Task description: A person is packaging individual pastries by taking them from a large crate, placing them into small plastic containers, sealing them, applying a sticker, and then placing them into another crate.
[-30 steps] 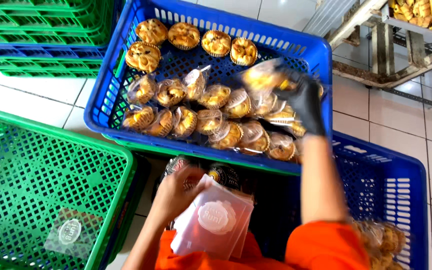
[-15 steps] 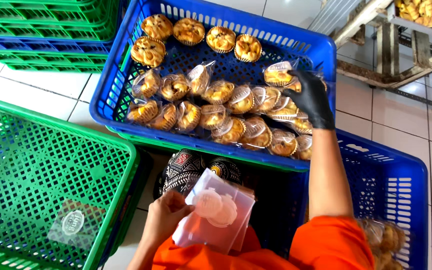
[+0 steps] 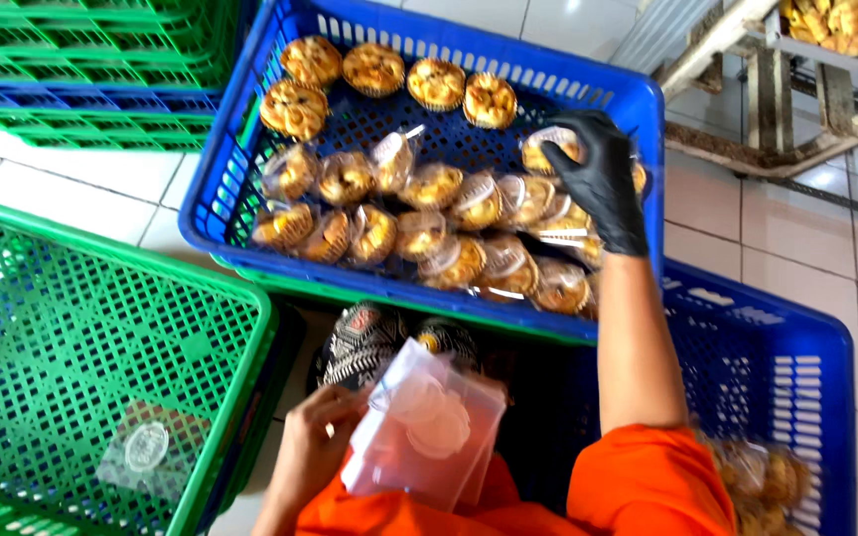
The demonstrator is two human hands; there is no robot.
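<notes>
bagging the pastries, crate partly done

my right hand (image 3: 598, 179), in a black glove, is clamped on 1 wrapped pastry (image 3: 548, 149) at the right end of the blue crate (image 3: 429, 298), fingers curled around it just above the pile. my left hand (image 3: 315, 452), bare, is closed on a stack of clear bags (image 3: 429, 427) down near my lap, thumb pressed to the top sheet.

as i judge it, the work is well past halfway in this crate: 2 rough rows of bagged pastries (image 3: 419, 228) fill the front and middle, while only 5 bare pastries (image 3: 374, 69) wait along the far wall, unwrapped. another blue crate (image 3: 777, 377) to my right holds a few more wrapped ones at its near corner. the green crate (image 3: 111, 347) on my left holds only a loose clear wrapper.

the pastry in my grip is round, golden brown, with a dark centre, inside glossy, crinkled film.
</notes>
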